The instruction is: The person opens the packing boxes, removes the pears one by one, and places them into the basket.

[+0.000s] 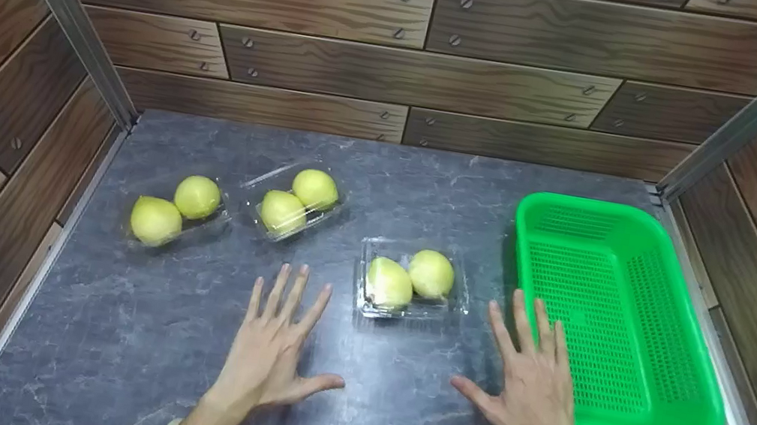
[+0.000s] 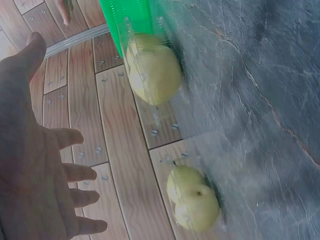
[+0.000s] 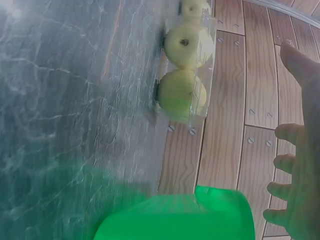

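Three fruit packs [image 1: 409,282] in head view, left wrist's only two, fingers [image 1: 315,307] spread wide

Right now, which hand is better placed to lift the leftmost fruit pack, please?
Probably the left hand, empty and nearer that fruit pack; the right hand is nearer the green basket.

Bright head view with soft glare on the grey tabletop [image 1: 376,417], hazier wrist views
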`<move>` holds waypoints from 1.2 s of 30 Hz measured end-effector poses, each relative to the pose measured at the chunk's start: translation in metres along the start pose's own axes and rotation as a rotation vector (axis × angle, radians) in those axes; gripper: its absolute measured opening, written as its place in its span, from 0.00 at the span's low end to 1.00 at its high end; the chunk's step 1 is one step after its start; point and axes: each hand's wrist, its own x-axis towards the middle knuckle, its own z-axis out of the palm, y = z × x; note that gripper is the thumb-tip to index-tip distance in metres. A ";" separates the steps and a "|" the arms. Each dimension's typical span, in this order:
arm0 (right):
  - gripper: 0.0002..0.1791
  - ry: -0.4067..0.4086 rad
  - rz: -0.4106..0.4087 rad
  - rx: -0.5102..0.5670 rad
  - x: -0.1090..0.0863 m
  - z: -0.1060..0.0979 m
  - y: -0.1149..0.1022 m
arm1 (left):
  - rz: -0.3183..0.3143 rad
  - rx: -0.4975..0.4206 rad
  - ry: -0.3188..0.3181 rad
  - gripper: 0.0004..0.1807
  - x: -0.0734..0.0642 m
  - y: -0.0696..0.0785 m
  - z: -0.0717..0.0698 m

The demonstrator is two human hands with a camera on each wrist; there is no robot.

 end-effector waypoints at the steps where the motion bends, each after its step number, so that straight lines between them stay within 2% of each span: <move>1: 0.63 0.002 -0.008 -0.001 0.002 0.001 0.000 | 0.003 -0.010 0.000 0.68 0.001 0.000 0.001; 8: 0.63 -0.010 -0.041 -0.006 0.017 0.011 -0.003 | 0.027 -0.033 -0.036 0.66 0.013 0.003 0.008; 15: 0.62 -0.041 -0.072 -0.015 0.029 0.021 -0.008 | 0.050 -0.019 -0.037 0.65 0.025 0.003 0.019; 24: 0.62 -0.071 -0.103 -0.012 0.039 0.039 -0.010 | 0.074 -0.011 -0.080 0.63 0.039 0.002 0.033; 33: 0.53 -0.116 -0.092 -0.042 0.049 0.054 -0.011 | 0.104 -0.024 -0.110 0.60 0.055 0.006 0.047; 36: 0.52 -0.134 -0.097 -0.057 0.053 0.058 -0.011 | 0.110 -0.034 -0.137 0.59 0.061 0.007 0.050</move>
